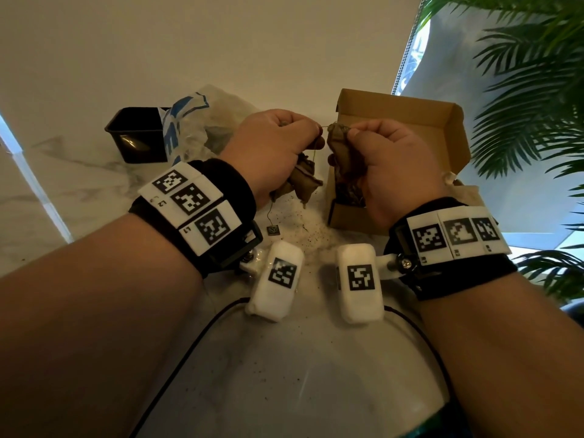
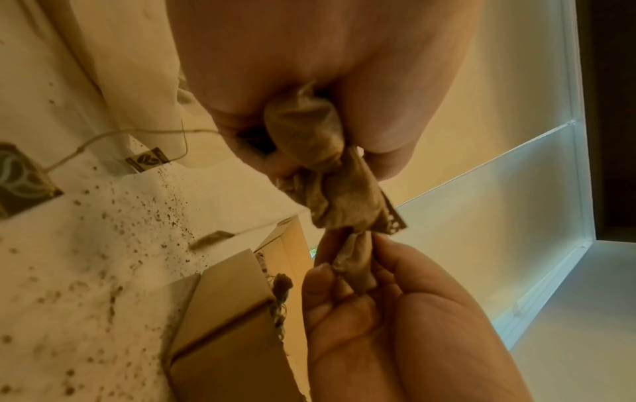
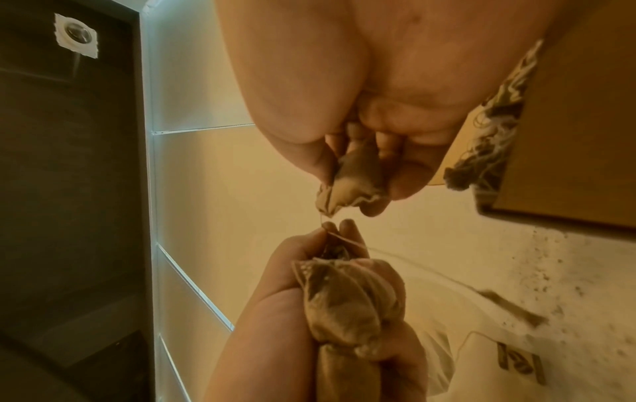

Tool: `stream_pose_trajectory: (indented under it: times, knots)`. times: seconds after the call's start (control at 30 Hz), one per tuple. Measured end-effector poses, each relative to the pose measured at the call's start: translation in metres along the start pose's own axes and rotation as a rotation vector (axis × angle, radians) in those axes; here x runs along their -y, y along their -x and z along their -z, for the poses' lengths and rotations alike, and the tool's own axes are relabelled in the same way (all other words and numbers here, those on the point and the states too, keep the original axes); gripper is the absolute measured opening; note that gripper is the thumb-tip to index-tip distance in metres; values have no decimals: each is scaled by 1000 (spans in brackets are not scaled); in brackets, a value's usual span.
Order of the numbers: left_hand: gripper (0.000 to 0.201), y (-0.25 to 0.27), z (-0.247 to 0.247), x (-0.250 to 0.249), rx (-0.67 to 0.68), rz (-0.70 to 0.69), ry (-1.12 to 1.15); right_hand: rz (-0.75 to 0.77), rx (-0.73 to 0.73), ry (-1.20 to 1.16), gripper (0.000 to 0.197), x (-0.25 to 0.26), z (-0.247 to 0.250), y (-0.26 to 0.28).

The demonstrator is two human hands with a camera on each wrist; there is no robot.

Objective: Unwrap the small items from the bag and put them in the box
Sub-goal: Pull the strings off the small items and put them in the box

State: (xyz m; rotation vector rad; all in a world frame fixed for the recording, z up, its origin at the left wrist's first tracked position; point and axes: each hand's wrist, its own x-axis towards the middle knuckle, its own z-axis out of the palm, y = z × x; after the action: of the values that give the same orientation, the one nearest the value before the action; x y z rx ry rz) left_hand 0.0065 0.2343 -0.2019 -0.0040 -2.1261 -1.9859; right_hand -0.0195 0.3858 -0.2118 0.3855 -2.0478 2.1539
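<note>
Bare marble table (image 1: 284, 358) lay open in front of the wrists, only two black cables (image 1: 177, 358) crossing it. Farther back was crowded: plastic bag (image 1: 202, 121) and black tub (image 1: 139, 134) on the left, open cardboard box (image 1: 410, 128) on the right, tagged strings (image 1: 271, 229) and spilled grains (image 1: 303, 229) between. Palm fronds (image 1: 521, 90) overhung the right edge.

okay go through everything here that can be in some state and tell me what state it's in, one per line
left hand: gripping a bunch of tea bags, pinching a string
right hand: gripping one tea bag
cardboard box: open, lid up
plastic bag: crumpled, lying by the black bin
black bin: upright, open
table: dusted with spilled tea grains
</note>
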Motion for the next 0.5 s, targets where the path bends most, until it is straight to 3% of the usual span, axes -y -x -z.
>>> stream_pose_trajectory:
  times: [0.17, 0.27, 0.4, 0.5]
  knots:
    - [15, 4, 0, 0, 215, 67, -116, -5, -84, 4, 18, 0, 1, -2]
    - [16, 4, 1, 0, 272, 88, -199, -4, -158, -76, 19, 0, 3, -4]
    - [16, 3, 6, -1, 251, 71, -301, -24, -301, -180, 18, 2, 8, -7]
    - [14, -1, 7, 2, 133, 28, -205, -67, -303, -224, 17, 3, 11, -9]
